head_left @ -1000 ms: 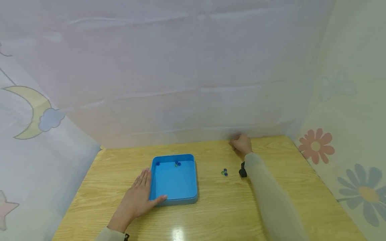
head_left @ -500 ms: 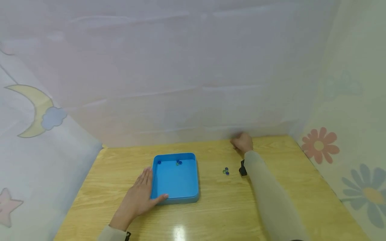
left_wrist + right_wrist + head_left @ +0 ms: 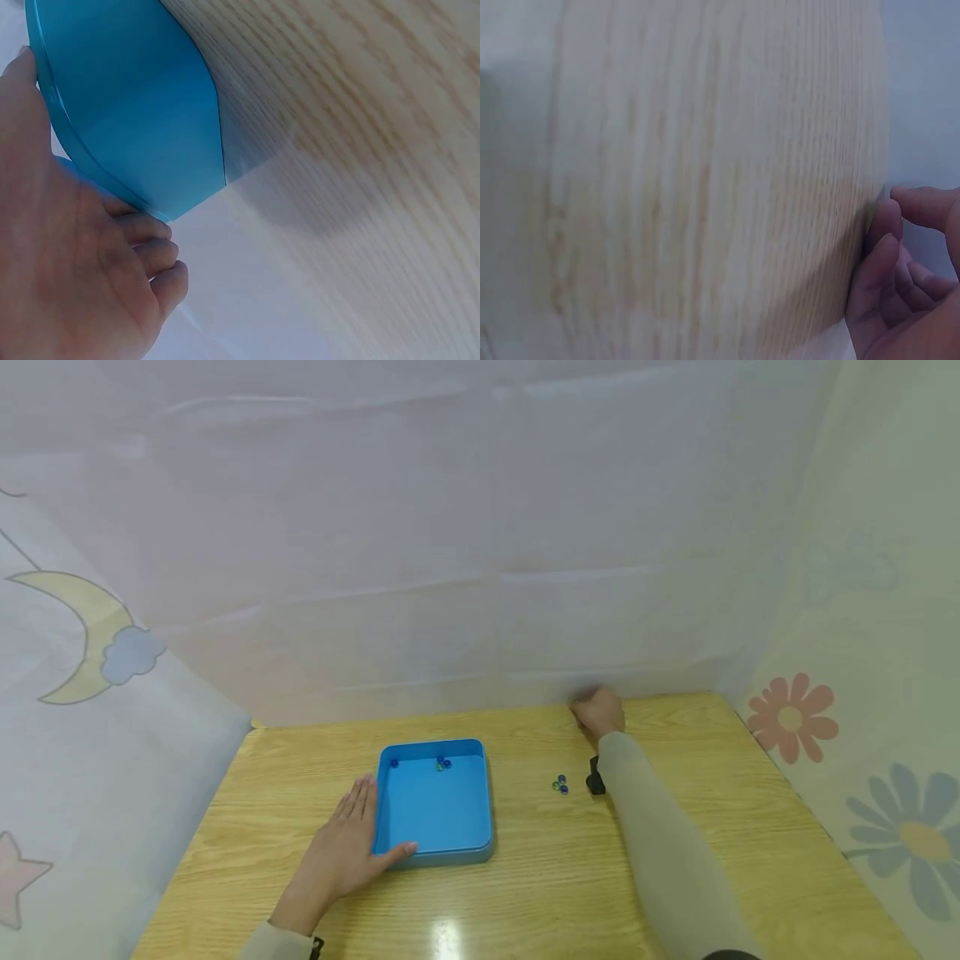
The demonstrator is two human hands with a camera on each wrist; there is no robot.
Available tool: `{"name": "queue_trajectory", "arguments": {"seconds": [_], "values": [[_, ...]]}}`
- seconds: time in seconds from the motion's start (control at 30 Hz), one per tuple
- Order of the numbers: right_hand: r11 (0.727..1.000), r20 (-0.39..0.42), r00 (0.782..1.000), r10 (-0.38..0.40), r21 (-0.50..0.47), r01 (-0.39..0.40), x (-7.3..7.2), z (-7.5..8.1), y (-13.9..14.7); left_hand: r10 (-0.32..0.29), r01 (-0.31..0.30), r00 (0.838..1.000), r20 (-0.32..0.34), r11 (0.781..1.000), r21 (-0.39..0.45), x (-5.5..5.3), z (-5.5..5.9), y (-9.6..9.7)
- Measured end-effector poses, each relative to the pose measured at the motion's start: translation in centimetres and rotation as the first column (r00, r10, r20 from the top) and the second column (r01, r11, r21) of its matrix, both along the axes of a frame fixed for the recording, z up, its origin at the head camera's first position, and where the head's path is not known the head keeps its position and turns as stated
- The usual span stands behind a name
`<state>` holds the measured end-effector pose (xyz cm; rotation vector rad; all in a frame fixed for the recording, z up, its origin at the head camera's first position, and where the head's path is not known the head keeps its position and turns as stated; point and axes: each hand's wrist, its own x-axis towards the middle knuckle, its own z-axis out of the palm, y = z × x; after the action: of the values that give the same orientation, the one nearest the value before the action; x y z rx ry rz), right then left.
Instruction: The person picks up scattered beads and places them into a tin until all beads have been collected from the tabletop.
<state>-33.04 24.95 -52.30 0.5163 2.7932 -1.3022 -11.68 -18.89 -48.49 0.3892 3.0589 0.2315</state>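
My left hand (image 3: 341, 847) lies with straight fingers along the left side of a square blue tray (image 3: 489, 810), its thumb over the front rim. In the left wrist view the fingers (image 3: 154, 255) rest against the tray's outer wall. Several small glass marbles (image 3: 441, 763) sit inside the tray by its back wall. Three more marbles (image 3: 561, 784), blue and green, lie grouped on the table. At the table's far edge my right hand (image 3: 600, 712) is curled, thumb and index finger pinching a tiny marble, mostly hidden by the fingertips in the right wrist view.
The wooden table (image 3: 517, 902) meets a pale cloth backdrop (image 3: 420, 610) along its back edge, right where the right hand is. Printed cloth sides with a moon (image 3: 82, 618) and flowers (image 3: 789, 718) stand left and right.
The right hand stays at the far edge with only a slight shift; its forearm moves a little to the left. The left hand, tray and marbles remain in place.
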Motion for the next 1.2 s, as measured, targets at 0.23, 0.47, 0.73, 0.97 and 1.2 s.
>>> {"name": "queue_trajectory", "arguments": {"seconds": [0.23,0.47,0.73,0.97,1.2], "values": [[0.999,0.009,1.000,-0.011,0.038,0.011,0.1,0.2,-0.4,-0.006,0.007,1.000,-0.011,1.000,0.015,0.1,0.3,0.2],[0.998,0.003,1.000,-0.016,0.053,0.015,0.0,0.3,-0.5,-0.006,0.006,1.000,-0.013,1.000,0.019,0.1,0.2,0.2],[0.999,-0.011,1.000,-0.005,0.038,0.006,-0.3,0.0,-0.3,0.002,-0.002,1.000,0.001,1.000,0.008,-0.2,-0.2,0.2],[1.000,-0.004,1.000,0.025,0.018,-0.025,-0.3,0.0,0.1,-0.005,0.005,1.000,-0.006,1.000,0.010,-0.2,-0.1,0.2],[0.996,-0.020,0.996,0.088,-0.021,-0.089,0.5,1.2,-0.2,-0.005,0.005,1.000,0.006,1.000,0.018,-0.1,0.1,0.3]]}}
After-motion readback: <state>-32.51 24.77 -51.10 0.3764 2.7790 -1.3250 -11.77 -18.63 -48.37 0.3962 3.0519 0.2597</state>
